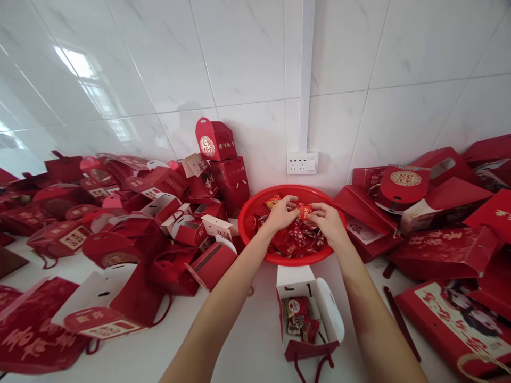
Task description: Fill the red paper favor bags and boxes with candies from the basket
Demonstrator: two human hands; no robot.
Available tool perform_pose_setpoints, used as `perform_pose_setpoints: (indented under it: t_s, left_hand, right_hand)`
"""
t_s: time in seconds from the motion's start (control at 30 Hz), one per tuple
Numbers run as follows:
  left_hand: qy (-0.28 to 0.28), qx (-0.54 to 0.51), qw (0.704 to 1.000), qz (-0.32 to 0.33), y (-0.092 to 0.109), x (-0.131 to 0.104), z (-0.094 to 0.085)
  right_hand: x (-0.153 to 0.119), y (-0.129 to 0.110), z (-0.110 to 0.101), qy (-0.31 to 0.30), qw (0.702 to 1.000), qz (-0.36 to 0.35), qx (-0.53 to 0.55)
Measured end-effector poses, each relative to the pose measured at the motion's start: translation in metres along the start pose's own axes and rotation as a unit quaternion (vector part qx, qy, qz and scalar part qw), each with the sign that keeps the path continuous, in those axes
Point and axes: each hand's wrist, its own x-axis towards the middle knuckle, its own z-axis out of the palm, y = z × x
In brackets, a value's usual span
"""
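Observation:
Over a red plastic basket (293,261), my left hand (281,214) and my right hand (329,223) come together. Between their fingertips is a red and yellow wrapped candy (304,211), pinched from both sides. More wrapped candies (297,239), mostly red, lie in the basket below. Nearer to me, between my forearms, stands an open gift box (290,276) with a white inside and a dark red cord handle. Several small packets (297,307) rest on its bottom.
Red gift boxes (136,239) crowd the left side of the white table, some open. A short stack of boxes (229,181) leans near the tiled wall. More red boxes (443,250) are piled at right. A socket (302,163) sits on the wall behind the basket.

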Motion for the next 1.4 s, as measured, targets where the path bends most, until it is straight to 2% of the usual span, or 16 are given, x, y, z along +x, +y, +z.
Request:
perform_pose_setpoints:
  t_s: [0.27, 0.43, 0.53, 0.73, 0.9, 1.17, 1.4]
  left_hand:
    - [-0.026, -0.060, 0.998, 0.009, 0.008, -0.001, 0.000]
    - [-0.008, -0.122, 0.992, 0.007, 0.011, -0.001, -0.002]
    - [-0.001, -0.155, 0.988, -0.007, 0.011, 0.000, -0.003]
    - [-0.028, -0.196, 0.979, -0.054, 0.018, -0.003, -0.006]
    - [-0.037, -0.205, 0.975, -0.071, 0.020, -0.005, -0.006]
    - [-0.056, -0.194, 0.979, -0.026, 0.017, -0.005, -0.003]
    - [-0.078, -0.161, 0.984, -0.013, 0.012, -0.003, -0.004]
  right_hand:
    - [-0.001, -0.001, 0.000, -0.010, 1.000, -0.009, -0.008]
    - [-0.001, 0.000, -0.001, -0.017, 1.000, -0.012, -0.013]
    - [0.000, 0.000, -0.002, -0.024, 1.000, -0.013, -0.011]
    - [-0.002, -0.004, -0.002, -0.024, 0.999, -0.022, 0.004]
    - [-0.005, -0.007, -0.001, -0.017, 0.999, -0.025, 0.013]
    - [-0.005, -0.010, 0.000, 0.008, 0.999, 0.002, 0.037]
    - [-0.004, -0.006, -0.002, 0.012, 0.998, -0.048, 0.029]
